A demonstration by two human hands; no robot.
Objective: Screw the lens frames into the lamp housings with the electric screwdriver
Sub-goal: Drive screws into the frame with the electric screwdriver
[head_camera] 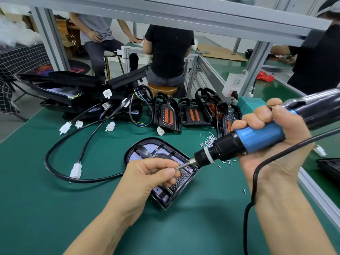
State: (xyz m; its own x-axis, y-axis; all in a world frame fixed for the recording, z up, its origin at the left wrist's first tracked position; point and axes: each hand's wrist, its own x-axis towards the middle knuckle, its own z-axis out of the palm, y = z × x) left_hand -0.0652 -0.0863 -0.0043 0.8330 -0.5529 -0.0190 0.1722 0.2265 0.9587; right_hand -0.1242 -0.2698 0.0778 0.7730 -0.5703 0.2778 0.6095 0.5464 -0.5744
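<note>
A black lamp housing (145, 150) with a lens frame (179, 186) in it lies flat on the green mat at the centre. My right hand (272, 144) grips the blue and black electric screwdriver (257, 138), held nearly level, its bit pointing left over the housing. My left hand (147, 177) hovers over the housing and pinches the tip of the bit (181, 166), where a small screw may sit; I cannot tell. A pile of small silver screws (209, 140) lies just behind the housing.
Several black lens frames with orange strips (167, 115) stand in a row at the back. A heap of housings with cables and white connectors (88, 96) fills the back left. The screwdriver cord (255, 181) hangs at right. People sit beyond the bench.
</note>
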